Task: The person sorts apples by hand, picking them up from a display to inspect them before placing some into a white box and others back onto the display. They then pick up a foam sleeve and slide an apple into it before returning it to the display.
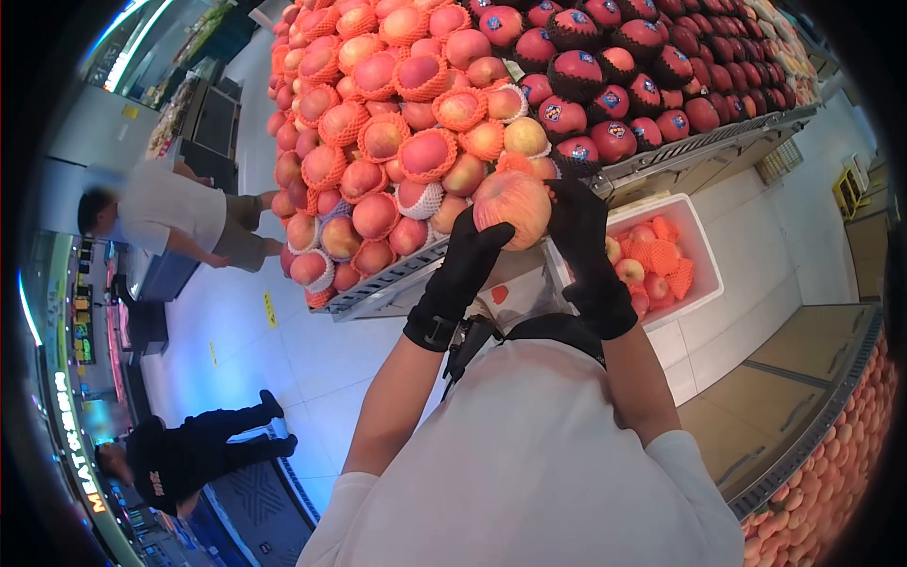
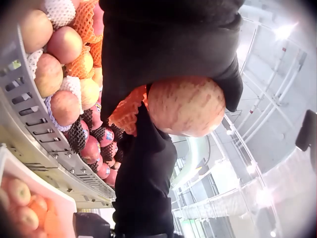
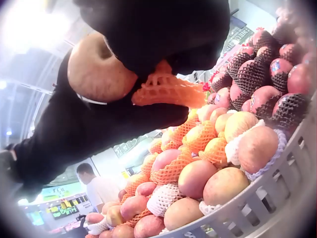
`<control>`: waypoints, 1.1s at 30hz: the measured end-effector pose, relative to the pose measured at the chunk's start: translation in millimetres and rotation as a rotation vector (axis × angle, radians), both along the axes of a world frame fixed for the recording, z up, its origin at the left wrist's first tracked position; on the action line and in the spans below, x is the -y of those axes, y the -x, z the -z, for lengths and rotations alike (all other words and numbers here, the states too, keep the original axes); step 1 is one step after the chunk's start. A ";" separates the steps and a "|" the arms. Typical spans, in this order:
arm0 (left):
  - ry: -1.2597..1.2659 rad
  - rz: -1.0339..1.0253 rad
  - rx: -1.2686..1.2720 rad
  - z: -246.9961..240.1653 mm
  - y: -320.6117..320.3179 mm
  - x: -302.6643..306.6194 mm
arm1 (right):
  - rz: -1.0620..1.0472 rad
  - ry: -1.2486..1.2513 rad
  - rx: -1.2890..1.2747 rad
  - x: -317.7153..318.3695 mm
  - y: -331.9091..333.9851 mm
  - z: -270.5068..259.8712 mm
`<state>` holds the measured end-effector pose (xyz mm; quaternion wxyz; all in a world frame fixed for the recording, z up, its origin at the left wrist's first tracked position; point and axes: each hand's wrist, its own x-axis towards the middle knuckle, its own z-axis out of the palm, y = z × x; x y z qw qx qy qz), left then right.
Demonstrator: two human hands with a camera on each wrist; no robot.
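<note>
A large red-and-yellow apple (image 1: 511, 210) is held up in front of the person's chest, over the near edge of the fruit display. The black-gloved left hand (image 1: 472, 250) grips it, thumb across its near side. At the apple's right side is the right hand (image 1: 578, 241), also black-gloved. An orange foam net (image 3: 166, 90) lies off the apple's skin, beside it. The right fingers pinch part of this net in the right wrist view, close against the apple, while the left fingers reach along the net's underside. Gloves hide part of both apple and net.
Apples in orange and white foam nets (image 1: 373, 137) are heaped on the display, with dark red apples in black nets (image 1: 578, 76) beyond. A slotted metal rail (image 1: 387, 281) edges it. Below right stands a white foam box (image 1: 715, 269) of apples and nets. Two people are at left.
</note>
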<state>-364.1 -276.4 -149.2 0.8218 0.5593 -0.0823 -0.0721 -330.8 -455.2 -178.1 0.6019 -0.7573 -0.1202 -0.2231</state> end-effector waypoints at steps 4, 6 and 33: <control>-0.035 -0.049 -0.065 -4.2 -1.1 0.3 | 0.160 -0.088 -0.163 2.2 -8.9 3.0; -0.133 -0.062 -0.068 -6.2 -2.1 1.8 | 0.165 -0.165 -0.124 2.9 -11.6 3.1; -0.335 -0.115 -0.137 1.6 -10.2 -21.3 | -0.052 -0.171 -0.134 -26.8 10.0 27.7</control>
